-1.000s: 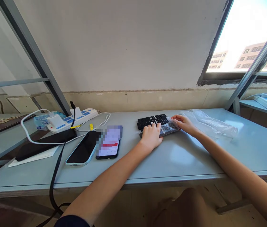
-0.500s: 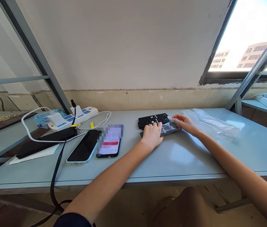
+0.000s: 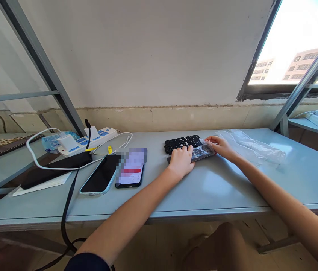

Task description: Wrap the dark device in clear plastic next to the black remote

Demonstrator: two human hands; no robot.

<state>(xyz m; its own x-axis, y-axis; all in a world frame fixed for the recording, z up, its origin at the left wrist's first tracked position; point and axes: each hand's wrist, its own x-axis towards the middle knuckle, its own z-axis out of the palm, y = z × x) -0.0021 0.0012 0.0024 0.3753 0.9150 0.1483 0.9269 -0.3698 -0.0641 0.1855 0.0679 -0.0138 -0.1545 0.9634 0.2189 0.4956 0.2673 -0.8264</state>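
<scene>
"Clear-wrapped dark packet [image 3: 203, 151], where's that lying?"

"Toward the counter's [image 3: 226, 192] far side, right of the lit phone [image 3: 132, 177]. The left hand [image 3: 180, 162] lies over its left part, fingers bent; whether it grips, I can't tell. The right hand [image 3: 220, 146] pinches the packet's right end."

"How far along does it look?"

"Partway, I'd judge. The black keypad [image 3: 183, 142] just beyond looks bare, while the packet is yet in clear plastic. A loose clear bag [image 3: 250, 147] lies farther right."
</scene>
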